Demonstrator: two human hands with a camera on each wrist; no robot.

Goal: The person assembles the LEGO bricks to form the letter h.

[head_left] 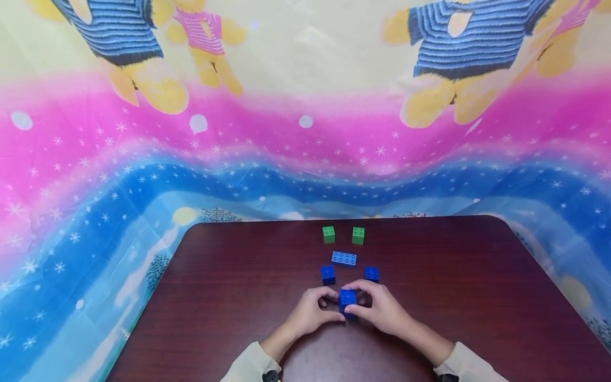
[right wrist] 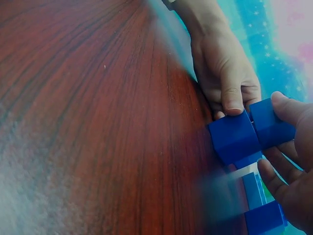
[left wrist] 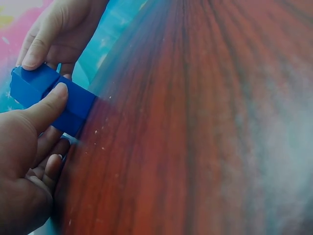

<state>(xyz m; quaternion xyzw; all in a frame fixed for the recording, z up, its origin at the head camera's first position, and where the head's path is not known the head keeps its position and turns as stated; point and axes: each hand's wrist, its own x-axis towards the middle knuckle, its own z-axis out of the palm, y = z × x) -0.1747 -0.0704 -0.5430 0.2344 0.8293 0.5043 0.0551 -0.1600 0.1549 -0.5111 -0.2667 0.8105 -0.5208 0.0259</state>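
Two dark blue toy building bricks are stacked on the table near its front. My left hand (head_left: 307,313) pinches the lower brick (right wrist: 234,139) between thumb and fingers. From the other side, my right hand (head_left: 382,307) pinches the upper brick (head_left: 348,297) by its sides. A narrow, slightly uneven seam shows between the two bricks in both wrist views; whether they are fully pressed together I cannot tell. Just beyond the hands lie two more dark blue bricks, a left one (head_left: 328,275) and a right one (head_left: 371,274).
Behind them lies a longer light blue brick (head_left: 344,258). Farther back are two green bricks, one on the left (head_left: 328,234) and one on the right (head_left: 358,235). The dark wooden table (head_left: 229,297) meets a patterned cloth (head_left: 305,159) at its far edge.
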